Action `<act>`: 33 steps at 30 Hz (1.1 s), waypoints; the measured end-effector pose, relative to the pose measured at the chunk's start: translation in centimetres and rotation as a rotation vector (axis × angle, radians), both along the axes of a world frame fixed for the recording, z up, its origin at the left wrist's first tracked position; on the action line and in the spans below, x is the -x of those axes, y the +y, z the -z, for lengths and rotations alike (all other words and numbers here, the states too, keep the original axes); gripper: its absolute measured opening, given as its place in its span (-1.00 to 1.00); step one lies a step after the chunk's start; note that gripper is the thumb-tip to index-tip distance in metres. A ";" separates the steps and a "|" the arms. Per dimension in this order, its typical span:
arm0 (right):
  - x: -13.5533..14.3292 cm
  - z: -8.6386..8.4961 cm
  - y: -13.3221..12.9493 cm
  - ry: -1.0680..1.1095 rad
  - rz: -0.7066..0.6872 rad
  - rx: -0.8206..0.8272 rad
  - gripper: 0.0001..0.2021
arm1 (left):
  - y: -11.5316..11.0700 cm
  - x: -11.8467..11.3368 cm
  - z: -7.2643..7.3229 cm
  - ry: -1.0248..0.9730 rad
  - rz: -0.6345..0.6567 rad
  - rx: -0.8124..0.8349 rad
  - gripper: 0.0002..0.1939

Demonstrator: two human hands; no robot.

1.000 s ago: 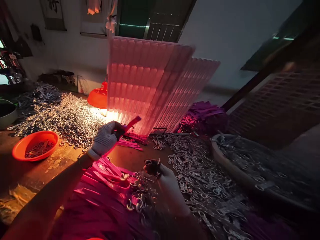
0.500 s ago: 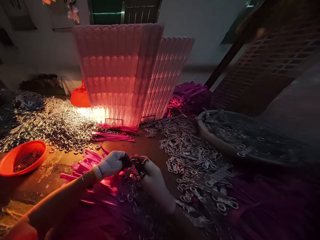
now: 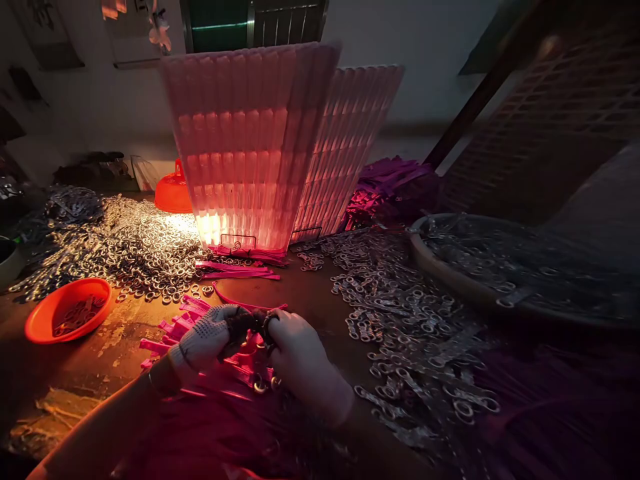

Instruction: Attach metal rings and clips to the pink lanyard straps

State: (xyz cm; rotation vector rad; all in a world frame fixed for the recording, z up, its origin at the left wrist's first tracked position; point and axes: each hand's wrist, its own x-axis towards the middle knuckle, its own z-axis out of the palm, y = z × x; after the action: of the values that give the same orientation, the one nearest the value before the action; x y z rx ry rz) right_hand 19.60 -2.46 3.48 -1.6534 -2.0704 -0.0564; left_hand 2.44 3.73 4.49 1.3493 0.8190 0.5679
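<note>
Brown and scuffed, the counter [image 3: 125, 327], bare in patches toward its left edge. Upright near the far edge, lit pink: ribbed front panel [image 3: 240, 133], with a narrower rear panel [image 3: 355, 133] behind to the right. At the right edge, a round basin [image 3: 419, 257] full of dark metal pieces. From the near edge to the middle, in a heap, magenta straps [image 3: 245, 370]. Right of these, scattered metal clasps [image 3: 415, 313]; toward the far left corner, piled metal rings [image 3: 150, 260]. Purple strap heap [image 3: 395, 180] beyond the clasps. Near the left edge, red bowl [image 3: 43, 327] with small dark pieces inside; above the rings, glowing red lamp [image 3: 173, 193]. Over the magenta straps, gloved left hand [image 3: 203, 337] and gloved right hand [image 3: 307, 367], both curled narrow, dark fingertips close together, the piece in their grip too dark to tell.
</note>
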 end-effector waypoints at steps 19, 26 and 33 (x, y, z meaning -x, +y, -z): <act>1.1 0.6 0.1 -0.251 0.041 -0.209 -0.85 | 0.4 0.9 -1.6 0.331 0.146 -0.466 -0.66; 1.0 -0.9 0.4 -0.210 0.079 -0.017 -0.87 | 0.0 0.8 0.7 0.259 0.100 -0.486 -0.82; 0.9 -3.2 0.0 -0.235 0.030 0.311 -0.85 | -0.9 1.1 -0.1 0.269 0.012 -0.401 -0.66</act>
State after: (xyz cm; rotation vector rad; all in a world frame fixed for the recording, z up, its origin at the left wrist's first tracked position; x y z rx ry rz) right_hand 18.65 -2.45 6.70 -1.9415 -2.3234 0.0685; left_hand 1.35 2.86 4.58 1.8252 0.9454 0.5672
